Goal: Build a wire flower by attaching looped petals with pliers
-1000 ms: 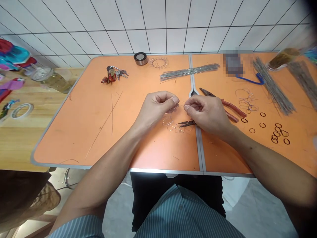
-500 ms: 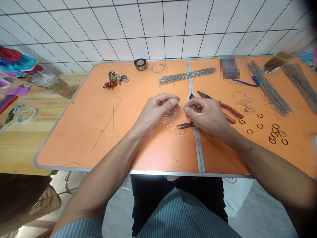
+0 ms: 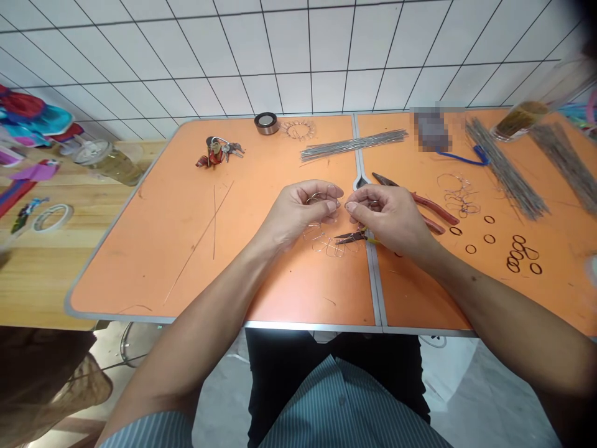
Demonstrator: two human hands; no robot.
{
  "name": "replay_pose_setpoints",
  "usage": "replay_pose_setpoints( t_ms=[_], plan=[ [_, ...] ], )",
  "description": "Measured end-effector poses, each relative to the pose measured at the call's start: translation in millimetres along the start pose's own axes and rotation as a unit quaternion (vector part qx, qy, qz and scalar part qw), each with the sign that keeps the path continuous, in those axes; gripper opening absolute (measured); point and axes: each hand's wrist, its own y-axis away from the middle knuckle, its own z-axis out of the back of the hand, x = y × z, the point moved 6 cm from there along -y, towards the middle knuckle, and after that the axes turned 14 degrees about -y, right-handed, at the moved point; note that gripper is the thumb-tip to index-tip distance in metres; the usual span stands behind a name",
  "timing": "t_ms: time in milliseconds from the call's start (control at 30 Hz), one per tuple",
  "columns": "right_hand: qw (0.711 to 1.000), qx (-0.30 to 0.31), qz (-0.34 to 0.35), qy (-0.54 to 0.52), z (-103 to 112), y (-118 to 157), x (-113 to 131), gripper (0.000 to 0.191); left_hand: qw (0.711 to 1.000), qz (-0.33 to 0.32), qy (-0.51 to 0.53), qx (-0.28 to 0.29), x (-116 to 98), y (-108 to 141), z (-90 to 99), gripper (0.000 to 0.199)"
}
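Note:
Near the middle of the orange table [image 3: 186, 261], my left hand [image 3: 298, 211] is closed on a thin bent wire [image 3: 318, 198], with loops showing between thumb and fingers. My right hand [image 3: 389, 214] is pinched just to the right, its fingertips nearly touching the left ones; what it holds is too small to make out. Below the hands lie bent wire pieces [image 3: 333, 247] and small dark-tipped pliers [image 3: 351, 237]. Larger pliers with red handles [image 3: 433, 208] lie behind and right of my right hand, partly covered by it.
Straight wires [image 3: 354, 144] lie at the back, with black tape [image 3: 266, 123] and keys [image 3: 226, 149] to their left. To the right are small dark rings [image 3: 517, 252], a wire bundle [image 3: 508, 168] and a glass [image 3: 520, 120]. Two thin wires [image 3: 214, 224] cross at left.
The fingers of my left hand have shifted, and the wire loops in it show more. My right hand has barely moved.

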Motion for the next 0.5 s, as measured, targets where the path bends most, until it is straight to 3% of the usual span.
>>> replay_pose_setpoints(
  t_ms=[167, 333, 500],
  plan=[
    [1.000, -0.006, 0.012, 0.015, 0.0, 0.0, 0.3, 0.009, 1.000, -0.013, -0.019, -0.016, -1.5, 1.3, 1.1, 0.024],
    [0.999, -0.014, 0.017, 0.034, -0.4, 1.4, 0.0, 0.010, 0.997, -0.034, -0.057, -0.027, -2.6, 2.8, 3.1, 0.039],
    [0.999, -0.025, 0.027, 0.032, -0.1, 3.0, 1.5, 0.010, 0.997, -0.038, -0.060, -0.026, -1.7, 1.4, 2.9, 0.041]
  ],
)
